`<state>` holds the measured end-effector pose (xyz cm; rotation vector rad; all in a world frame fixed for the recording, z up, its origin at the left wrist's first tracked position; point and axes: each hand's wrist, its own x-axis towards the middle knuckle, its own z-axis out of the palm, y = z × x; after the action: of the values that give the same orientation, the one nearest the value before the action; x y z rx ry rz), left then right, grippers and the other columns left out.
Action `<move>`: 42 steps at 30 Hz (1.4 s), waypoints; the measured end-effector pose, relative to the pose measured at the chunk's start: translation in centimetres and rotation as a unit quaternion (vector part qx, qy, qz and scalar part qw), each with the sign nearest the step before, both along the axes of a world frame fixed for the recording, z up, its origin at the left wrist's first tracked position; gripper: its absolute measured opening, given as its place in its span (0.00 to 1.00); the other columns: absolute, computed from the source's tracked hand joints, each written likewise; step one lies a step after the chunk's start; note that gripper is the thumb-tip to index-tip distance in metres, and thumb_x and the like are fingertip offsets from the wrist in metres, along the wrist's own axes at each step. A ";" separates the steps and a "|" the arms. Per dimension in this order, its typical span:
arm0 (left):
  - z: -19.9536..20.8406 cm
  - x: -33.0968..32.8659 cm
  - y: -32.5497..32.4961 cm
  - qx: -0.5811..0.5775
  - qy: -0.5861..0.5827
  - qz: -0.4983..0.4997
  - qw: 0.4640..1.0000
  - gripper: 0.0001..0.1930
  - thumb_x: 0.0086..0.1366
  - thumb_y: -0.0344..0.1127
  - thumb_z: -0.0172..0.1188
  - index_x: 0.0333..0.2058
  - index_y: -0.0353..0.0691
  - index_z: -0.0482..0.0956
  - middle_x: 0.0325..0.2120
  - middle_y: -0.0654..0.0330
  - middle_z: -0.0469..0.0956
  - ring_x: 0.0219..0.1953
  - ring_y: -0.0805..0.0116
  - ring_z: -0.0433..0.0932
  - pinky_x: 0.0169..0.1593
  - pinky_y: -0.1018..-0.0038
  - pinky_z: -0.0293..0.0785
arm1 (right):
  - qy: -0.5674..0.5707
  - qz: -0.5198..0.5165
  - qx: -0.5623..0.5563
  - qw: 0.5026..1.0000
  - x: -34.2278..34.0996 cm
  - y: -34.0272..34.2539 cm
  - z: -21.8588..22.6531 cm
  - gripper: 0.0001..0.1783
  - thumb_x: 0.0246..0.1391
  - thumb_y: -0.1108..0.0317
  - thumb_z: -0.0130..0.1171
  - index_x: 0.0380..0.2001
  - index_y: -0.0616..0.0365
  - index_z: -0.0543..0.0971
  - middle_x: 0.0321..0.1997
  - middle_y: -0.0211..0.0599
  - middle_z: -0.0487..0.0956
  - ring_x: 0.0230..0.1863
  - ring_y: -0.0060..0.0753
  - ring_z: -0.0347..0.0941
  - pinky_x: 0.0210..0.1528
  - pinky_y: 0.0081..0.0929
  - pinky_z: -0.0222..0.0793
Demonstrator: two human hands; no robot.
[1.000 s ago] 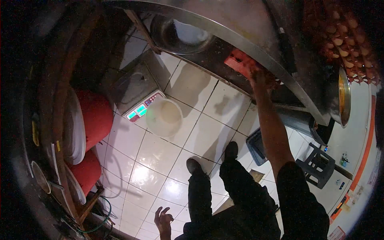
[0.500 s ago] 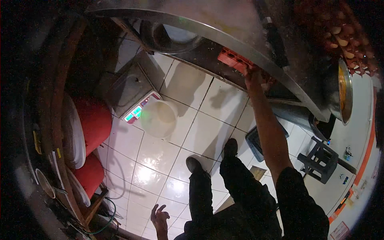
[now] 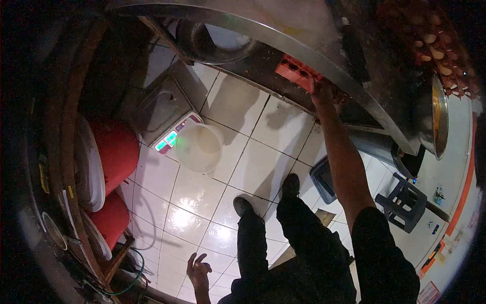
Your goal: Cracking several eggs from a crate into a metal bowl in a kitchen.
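Note:
My right arm reaches forward under the curved metal edge (image 3: 283,38) of a work surface. At its end my right hand (image 3: 321,91) is closed on the near edge of a red tray-like piece (image 3: 293,73) with dark openings along it; the exact kind is unclear. The metal edge and the hand hide part of that piece. My left hand (image 3: 199,271) hangs low over the floor beside my legs, fingers apart, holding nothing. In front of my feet stands a whitish translucent tub (image 3: 200,148), touching or close to a scale (image 3: 167,116) with lit green displays.
Red containers with white lids (image 3: 114,157) stand at left by a wooden frame. A metal basin (image 3: 212,43) lies beneath the surface. To the right are a dark bin (image 3: 324,180), a dark plastic stool (image 3: 402,202), a metal bowl (image 3: 438,119) and eggs in a red tray (image 3: 440,53).
The view has shifted slightly. My right hand stays at the red piece, and my left hand remains low with its fingers apart.

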<state>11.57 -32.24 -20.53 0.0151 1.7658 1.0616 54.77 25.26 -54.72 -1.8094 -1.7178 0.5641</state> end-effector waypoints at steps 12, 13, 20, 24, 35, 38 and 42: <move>-1.2 -0.7 -0.1 0.010 -0.023 0.011 1.000 0.31 0.60 0.49 0.61 0.55 0.35 0.65 0.42 0.42 0.75 0.21 0.72 0.72 0.23 0.76 0.69 | -0.410 0.155 0.041 0.898 4.2 -2.5 8.6 0.25 0.60 0.54 0.48 0.55 0.57 0.68 0.56 0.56 0.68 0.56 0.56 0.64 0.60 0.43 0.58; -0.3 -1.1 -0.4 0.003 -0.008 0.015 1.000 0.31 0.60 0.49 0.61 0.55 0.35 0.65 0.42 0.42 0.75 0.21 0.72 0.72 0.23 0.76 0.69 | -0.573 0.181 -0.043 0.798 1.4 -3.5 9.2 0.25 0.60 0.54 0.48 0.55 0.58 0.68 0.56 0.56 0.68 0.57 0.56 0.64 0.61 0.42 0.58; -2.1 -0.9 -0.3 0.006 -0.024 -0.002 1.000 0.31 0.60 0.49 0.60 0.55 0.35 0.64 0.42 0.43 0.75 0.22 0.73 0.73 0.24 0.77 0.70 | -0.418 0.126 0.120 0.892 -1.1 -2.1 10.8 0.21 0.61 0.58 0.47 0.53 0.59 0.69 0.54 0.52 0.70 0.55 0.48 0.66 0.59 0.41 0.61; -2.4 -0.9 -0.7 0.016 -0.013 -0.010 1.000 0.32 0.61 0.50 0.58 0.56 0.34 0.62 0.42 0.42 0.75 0.22 0.73 0.72 0.24 0.77 0.69 | -0.091 0.067 0.118 0.987 -5.3 -2.1 12.3 0.22 0.62 0.53 0.43 0.50 0.58 0.71 0.49 0.53 0.74 0.49 0.53 0.70 0.51 0.43 0.66; -4.0 -0.6 0.1 0.021 -0.043 -0.031 0.998 0.31 0.62 0.50 0.57 0.56 0.35 0.63 0.41 0.42 0.75 0.20 0.73 0.70 0.26 0.76 0.69 | -0.507 0.189 0.278 0.794 0.6 -1.4 11.1 0.17 0.56 0.57 0.55 0.42 0.60 0.75 0.44 0.50 0.76 0.42 0.50 0.73 0.39 0.37 0.71; -3.7 -0.9 0.0 0.019 -0.055 0.008 0.998 0.30 0.62 0.50 0.57 0.56 0.36 0.64 0.42 0.43 0.75 0.20 0.73 0.70 0.26 0.76 0.69 | -0.151 0.047 0.098 0.982 -1.5 -1.2 14.0 0.16 0.55 0.58 0.56 0.42 0.57 0.76 0.45 0.45 0.76 0.44 0.48 0.73 0.44 0.39 0.70; -2.3 -1.7 0.1 0.022 -0.010 -0.028 0.999 0.30 0.62 0.50 0.57 0.56 0.36 0.64 0.42 0.44 0.75 0.21 0.74 0.71 0.26 0.77 0.69 | -0.192 0.129 0.246 0.941 -0.6 -1.1 16.9 0.17 0.57 0.59 0.53 0.45 0.58 0.75 0.47 0.47 0.75 0.49 0.43 0.72 0.52 0.40 0.68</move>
<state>9.82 -32.16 -22.85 0.0801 1.7148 1.0569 54.21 24.13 -37.84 -1.4014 -2.1375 -0.1418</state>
